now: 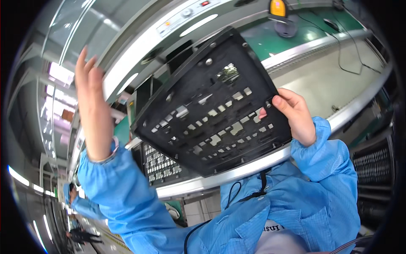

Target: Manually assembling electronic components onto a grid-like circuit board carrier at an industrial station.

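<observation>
Blue smock [292,203]: covers the person's torso and both forearms, with cuffs gathered near the wrists.
Right hand [296,112]: closed on the right edge of the panel, thumb on the upper face, a fingertip showing through a cutout.
Black panel [190,80]: a framed rectangular plate with rows of small cutouts and round fasteners along its border; it is in front of the person, tilted, above the bench.
Left hand [89,80]: raised to the left, well apart from the panel, fingers extended and slightly blurred; the grip is open, with nothing seen in it.
Bench rail [203,183]: a bright metal edge running below the panel.
Slotted tray [148,169]: dark, beneath the panel's left side; whether its pale spots are pieces or openings, I cannot tell.
Green mat [260,40]: beyond the panel, with a yellow-and-black device [278,9] on a stand and a loose black cable [359,59] to the right.
Control strip [186,15]: carries a knob and a red switch.
Co-worker [84,206]: in blue, far left.
</observation>
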`<state>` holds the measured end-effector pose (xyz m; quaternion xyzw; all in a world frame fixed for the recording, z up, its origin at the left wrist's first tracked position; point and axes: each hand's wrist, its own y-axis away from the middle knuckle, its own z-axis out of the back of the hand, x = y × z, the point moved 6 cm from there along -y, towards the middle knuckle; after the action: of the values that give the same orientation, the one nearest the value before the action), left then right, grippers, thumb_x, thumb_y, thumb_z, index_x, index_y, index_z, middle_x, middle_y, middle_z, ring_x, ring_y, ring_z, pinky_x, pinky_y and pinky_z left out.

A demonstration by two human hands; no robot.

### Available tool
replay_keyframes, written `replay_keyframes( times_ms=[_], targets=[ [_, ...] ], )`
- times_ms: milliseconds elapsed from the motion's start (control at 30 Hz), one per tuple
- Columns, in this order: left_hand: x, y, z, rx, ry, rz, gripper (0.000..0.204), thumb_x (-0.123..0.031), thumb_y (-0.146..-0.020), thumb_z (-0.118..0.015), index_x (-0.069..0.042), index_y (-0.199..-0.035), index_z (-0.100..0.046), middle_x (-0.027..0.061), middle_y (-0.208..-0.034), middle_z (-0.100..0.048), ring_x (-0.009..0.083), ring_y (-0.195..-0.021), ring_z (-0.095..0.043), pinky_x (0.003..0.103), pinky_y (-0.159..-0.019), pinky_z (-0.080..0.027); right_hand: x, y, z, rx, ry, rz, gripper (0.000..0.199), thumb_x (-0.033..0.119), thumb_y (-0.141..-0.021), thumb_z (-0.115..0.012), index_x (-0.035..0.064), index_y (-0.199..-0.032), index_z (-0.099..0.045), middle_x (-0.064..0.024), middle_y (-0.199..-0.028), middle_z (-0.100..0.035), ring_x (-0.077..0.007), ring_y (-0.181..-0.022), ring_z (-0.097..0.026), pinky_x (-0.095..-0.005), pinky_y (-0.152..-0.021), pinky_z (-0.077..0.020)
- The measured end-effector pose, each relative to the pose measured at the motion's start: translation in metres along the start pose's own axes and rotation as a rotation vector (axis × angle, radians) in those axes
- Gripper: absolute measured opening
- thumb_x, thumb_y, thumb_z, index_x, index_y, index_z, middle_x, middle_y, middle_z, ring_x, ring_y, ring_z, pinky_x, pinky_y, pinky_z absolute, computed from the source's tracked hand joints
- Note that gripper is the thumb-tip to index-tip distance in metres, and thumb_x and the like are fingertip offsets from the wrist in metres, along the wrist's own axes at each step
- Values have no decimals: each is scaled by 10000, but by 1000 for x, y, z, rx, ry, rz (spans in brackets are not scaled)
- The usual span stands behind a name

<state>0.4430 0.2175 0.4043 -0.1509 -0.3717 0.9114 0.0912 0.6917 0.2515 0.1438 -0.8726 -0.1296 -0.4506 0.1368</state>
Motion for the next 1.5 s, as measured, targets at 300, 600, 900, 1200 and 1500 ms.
replay_keyframes(
  times_ms=[300,600,900,1200,1500],
  targets=[
    [94,192,-137,662,1064,965,817,-699,-882,-274,-148,-1466,-121,165,-1405,-377,311,-1242,-414,459,-999,-340,13,15,97,-247,-113,-135,302,281,-962,-493,-11,-1014,-553,-91,-781,-621,-205,-714,-632,-313,-664,-526],
    [55,256,-203,636,1682,1431,612,-482,-966,-324,-24,-1372,-304,158,-1335,-459,319,-1237,-442,428,-1017,-374,-45,12,141,-350,-131,-620,325,260,-967,-375,-21,-1017,-530,-113,-781,-609,-229,-692,-617,-360,-678,-537],
    [104,275,-234,601,1686,1433,569,-457,-969,-296,-111,-1417,-239,221,-1374,-395,376,-1255,-417,521,-1030,-344,-91,-17,151,-373,24,-707,301,194,-938,-364,-15,-1025,-563,-99,-819,-647,-185,-719,-607,-338,-654,-521],
    [116,282,-239,531,1662,1396,545,-439,-976,-272,-131,-1423,-236,205,-1322,-463,373,-1199,-472,507,-1015,-362,-95,-30,145,-391,125,-664,259,129,-929,-357,-26,-999,-551,-133,-837,-658,-221,-716,-635,-341,-663,-541],
    [102,280,-247,549,1719,1361,494,-424,-969,-323,-127,-1362,-335,145,-1288,-503,312,-1157,-507,477,-986,-388,-72,-29,185,-361,834,-348,404,301,-963,-451,6,-1232,-513,-115,-1094,-627,-221,-1013,-592,-345,-888,-457]
  ],
)
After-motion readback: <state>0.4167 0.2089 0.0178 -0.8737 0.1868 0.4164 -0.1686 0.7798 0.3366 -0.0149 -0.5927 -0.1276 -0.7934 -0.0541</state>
